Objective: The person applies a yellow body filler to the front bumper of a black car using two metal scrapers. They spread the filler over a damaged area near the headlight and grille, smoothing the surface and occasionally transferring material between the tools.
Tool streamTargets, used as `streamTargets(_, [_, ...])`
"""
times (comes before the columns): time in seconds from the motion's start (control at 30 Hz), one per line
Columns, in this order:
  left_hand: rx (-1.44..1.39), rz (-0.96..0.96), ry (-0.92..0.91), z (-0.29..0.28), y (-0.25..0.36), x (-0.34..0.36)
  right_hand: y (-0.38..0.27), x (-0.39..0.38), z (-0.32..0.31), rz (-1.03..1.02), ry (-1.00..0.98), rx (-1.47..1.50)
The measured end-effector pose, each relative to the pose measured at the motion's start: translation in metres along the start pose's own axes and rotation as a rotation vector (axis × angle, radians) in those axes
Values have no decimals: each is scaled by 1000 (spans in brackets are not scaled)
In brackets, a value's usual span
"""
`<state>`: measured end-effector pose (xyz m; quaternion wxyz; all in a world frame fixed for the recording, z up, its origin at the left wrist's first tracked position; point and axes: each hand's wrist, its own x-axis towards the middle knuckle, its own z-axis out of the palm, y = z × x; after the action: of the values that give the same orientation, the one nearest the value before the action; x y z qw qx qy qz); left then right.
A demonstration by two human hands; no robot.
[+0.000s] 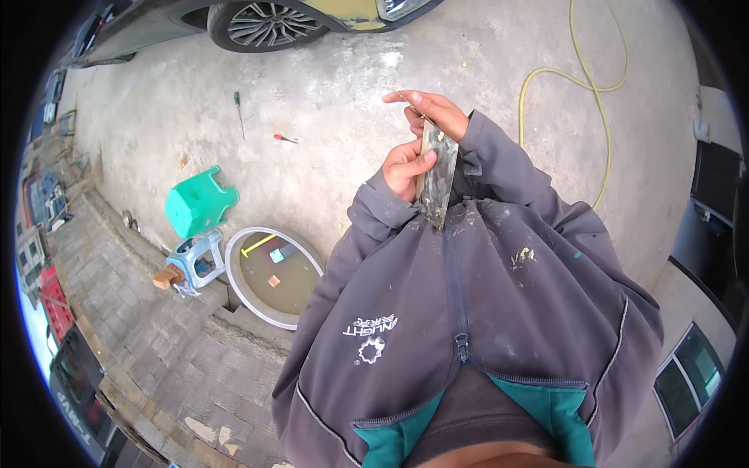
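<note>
In front of my chest my left hand (405,167) grips a flat, smeared rectangular plate (441,175), its thumb pressed on the near face. The plate stands tilted, its lower end close to my jacket, and grey and yellowish residue covers it. At the plate's upper end is my right hand (439,112), one finger stretched to the left and the others bent inward. A thin edge shows under those fingers, but what it belongs to is hidden.
A round tub of murky water (275,290) stands at left, beside a pale blue stool (200,259) and a tipped green stool (195,203). A screwdriver (239,117) and a small red-handled tool (285,138) lie farther off. A car (156,35) is ahead; a yellow hose (601,101) curls at right.
</note>
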<state>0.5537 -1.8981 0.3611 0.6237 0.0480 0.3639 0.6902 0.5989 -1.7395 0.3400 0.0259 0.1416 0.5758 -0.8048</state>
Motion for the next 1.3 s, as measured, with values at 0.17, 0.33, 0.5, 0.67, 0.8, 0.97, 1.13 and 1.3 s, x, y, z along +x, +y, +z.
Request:
streamTargets(0.17, [-17,346,255,-120,32,-32,58,-29,-14,163,-106,-334])
streamTargets(0.33, [1630,-61,1216,-221,15,-96,29,-79,-18,549,-673,-152])
streamTargets(0.5, [1569,-929,393,-285,-64,-134,15,-78,-21,398,-560,244])
streamTargets(0.67, [1555,-967,463,-298,-6,-142,27,-63,-10,-86,-754,895])
streamTargets(0.8, [1581,-645,467,-309,53,-98,19,-26,-19,469,-598,21])
streamTargets(0.97, [1404,-261,556,-256,102,-2,36,32,-100,32,515,184])
streamTargets(1.13, [1040,-24,607,-236,147,58,44,84,-145,-184,611,784])
streamTargets(1.3, [798,21,665,-251,208,94,80,142,-159,-97,622,1110])
